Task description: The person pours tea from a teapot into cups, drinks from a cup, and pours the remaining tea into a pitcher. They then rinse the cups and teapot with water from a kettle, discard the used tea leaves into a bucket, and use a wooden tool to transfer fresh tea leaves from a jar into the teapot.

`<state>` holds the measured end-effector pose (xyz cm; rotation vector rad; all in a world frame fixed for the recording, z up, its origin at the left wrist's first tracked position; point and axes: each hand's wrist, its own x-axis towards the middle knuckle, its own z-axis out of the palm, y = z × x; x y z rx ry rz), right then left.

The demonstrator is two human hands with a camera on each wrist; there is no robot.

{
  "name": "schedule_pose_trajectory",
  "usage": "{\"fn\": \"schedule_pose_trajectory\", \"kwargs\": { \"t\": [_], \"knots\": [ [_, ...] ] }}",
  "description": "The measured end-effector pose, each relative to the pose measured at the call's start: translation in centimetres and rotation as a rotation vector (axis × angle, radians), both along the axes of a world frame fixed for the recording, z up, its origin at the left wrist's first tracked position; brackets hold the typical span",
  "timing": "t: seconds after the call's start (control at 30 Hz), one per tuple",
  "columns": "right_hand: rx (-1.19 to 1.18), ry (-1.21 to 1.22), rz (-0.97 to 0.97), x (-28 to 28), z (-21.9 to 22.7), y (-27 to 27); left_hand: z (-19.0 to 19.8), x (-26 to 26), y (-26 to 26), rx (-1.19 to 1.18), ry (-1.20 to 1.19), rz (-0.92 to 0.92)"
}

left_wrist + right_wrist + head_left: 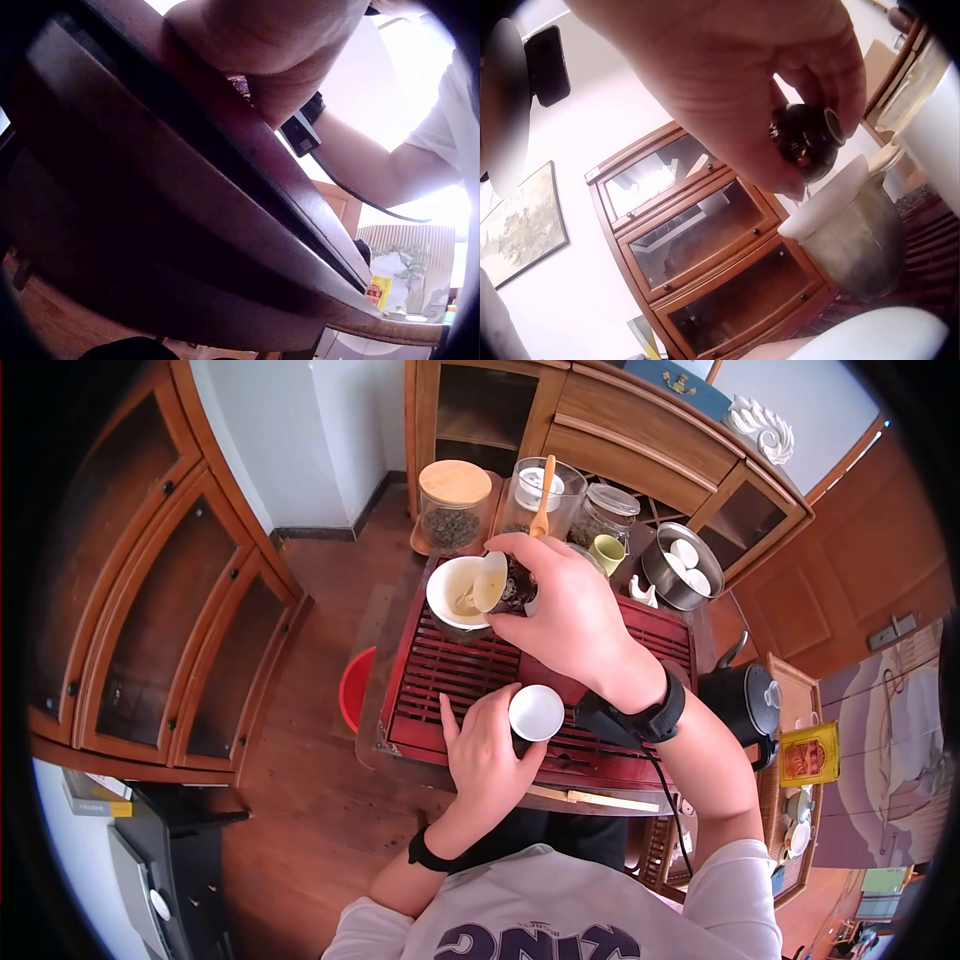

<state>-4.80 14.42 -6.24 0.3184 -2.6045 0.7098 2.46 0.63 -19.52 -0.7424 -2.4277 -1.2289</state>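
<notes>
In the head view my right hand (575, 605) pinches a small dark vessel (517, 585), tilted at the right rim of a white-lined bowl (445, 578) with pale yellowish liquid inside. The right wrist view shows the dark vessel (806, 142) on its side in the right hand's (727, 82) fingers, a pale curved piece (829, 201) between it and the greyish bowl (855, 244); whether that piece is rim or lid I cannot tell. My left hand (485, 745) grips a dark cup, white inside (537, 713), between thumb and fingers, over the slatted red tray (425, 730).
Behind the tray stand a wooden-lidded jar (450, 520), a glass container with a wooden scoop (541, 510), a clamp-lid jar (610, 515) and a metal pot with white cups (683, 568). A black kettle (740, 700) is at right, a red bucket (355, 685) at left.
</notes>
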Motion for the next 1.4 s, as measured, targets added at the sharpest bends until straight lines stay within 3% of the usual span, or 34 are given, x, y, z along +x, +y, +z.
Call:
{"fn": "schedule_pose_trajectory", "kwargs": {
  "t": [0.3,0.6,0.7,0.77,1.03,1.1,1.17,1.37,1.4],
  "knots": [
    [0.177,0.114,-0.023,-0.4,0.5,-0.5,0.0,0.0,-0.1,-0.006,0.004,-0.005],
    [0.444,0.388,0.162,-0.3,0.8,0.5,0.1,0.0,0.0,-0.014,0.004,-0.006],
    [0.426,0.470,0.140,1.0,0.9,1.4,-0.1,0.0,0.1,-0.009,0.012,0.004],
    [0.108,0.402,-0.050,3.6,0.2,1.4,-0.1,0.0,0.1,-0.002,0.011,0.008],
    [-0.640,-0.226,-0.273,11.7,-6.8,3.5,-0.3,-0.1,0.4,0.061,0.066,0.074],
    [-0.632,-0.307,-0.271,12.7,-7.3,3.8,-0.6,0.0,0.4,0.055,0.068,0.079],
    [-0.371,-0.241,-0.236,13.4,-7.9,3.8,-1.1,0.0,0.4,0.040,0.083,0.070],
    [-0.324,-0.212,-0.286,14.2,-6.6,3.3,-0.9,0.0,0.3,0.005,0.061,0.075],
    [-0.228,-0.104,-0.257,14.2,-6.4,3.2,-0.9,0.0,0.3,0.001,0.067,0.069]
  ]
}}
